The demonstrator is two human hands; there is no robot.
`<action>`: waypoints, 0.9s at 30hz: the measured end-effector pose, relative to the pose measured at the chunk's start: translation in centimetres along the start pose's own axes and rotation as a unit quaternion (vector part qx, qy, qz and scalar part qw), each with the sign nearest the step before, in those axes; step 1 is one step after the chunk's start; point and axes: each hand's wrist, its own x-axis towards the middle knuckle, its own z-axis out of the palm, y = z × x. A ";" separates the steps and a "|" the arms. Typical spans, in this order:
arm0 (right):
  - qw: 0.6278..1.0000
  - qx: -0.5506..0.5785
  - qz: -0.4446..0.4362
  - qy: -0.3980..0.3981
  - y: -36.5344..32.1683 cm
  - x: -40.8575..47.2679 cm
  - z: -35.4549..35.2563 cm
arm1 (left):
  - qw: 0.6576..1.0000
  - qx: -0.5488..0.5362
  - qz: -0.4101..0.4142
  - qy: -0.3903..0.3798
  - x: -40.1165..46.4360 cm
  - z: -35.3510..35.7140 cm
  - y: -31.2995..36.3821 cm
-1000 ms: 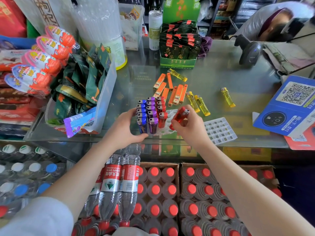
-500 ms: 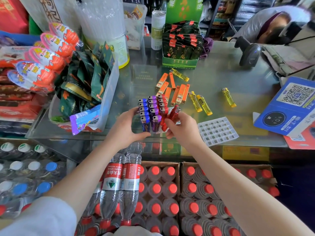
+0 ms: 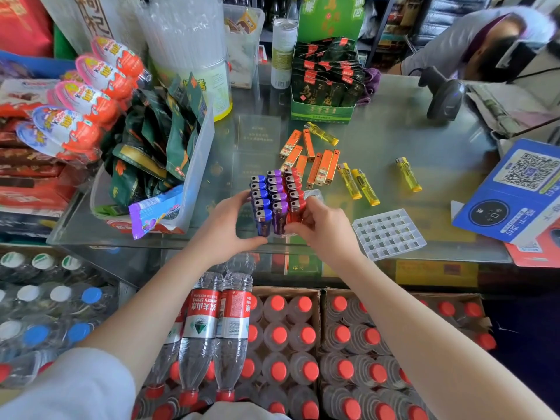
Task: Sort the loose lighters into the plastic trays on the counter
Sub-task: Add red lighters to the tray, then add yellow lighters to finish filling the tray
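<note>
Bracketing the filled tray's upright lighters (image 3: 275, 201), the left hand (image 3: 224, 228) cups the blue column while the right hand (image 3: 321, 225) pinches the near red lighter (image 3: 294, 211). Beyond, to the right, orange lighters (image 3: 315, 162) and yellow lighters (image 3: 359, 183) lie flat, pointing away, nearer the right hand; the empty tray (image 3: 389, 233) sits just right.
</note>
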 end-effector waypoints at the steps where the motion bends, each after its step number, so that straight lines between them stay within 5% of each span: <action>1: 1.000 -0.024 -0.007 0.003 0.0 0.1 0.0 | 1.000 -0.001 0.001 0.001 0.0 0.0 0.1; 7: 0.993 -0.068 -0.036 -0.093 1.5 0.4 -1.6 | 1.000 -0.013 -0.001 -0.016 0.2 -0.3 0.6; 10: 0.999 -0.019 -0.025 -0.031 3.5 0.9 -3.1 | 0.999 -0.021 -0.009 -0.026 0.4 -0.4 0.9; 16: 0.973 -0.105 0.123 0.162 6.0 3.7 -4.5 | 0.999 -0.018 -0.007 -0.047 1.1 -0.7 1.4; 20: 0.963 -0.120 0.200 0.132 7.4 5.3 -4.6 | 0.998 -0.016 -0.003 -0.054 1.4 -0.7 1.1; 27: 0.961 -0.154 0.212 0.089 8.1 5.7 -5.1 | 0.999 -0.003 -0.009 -0.048 1.7 -0.4 1.2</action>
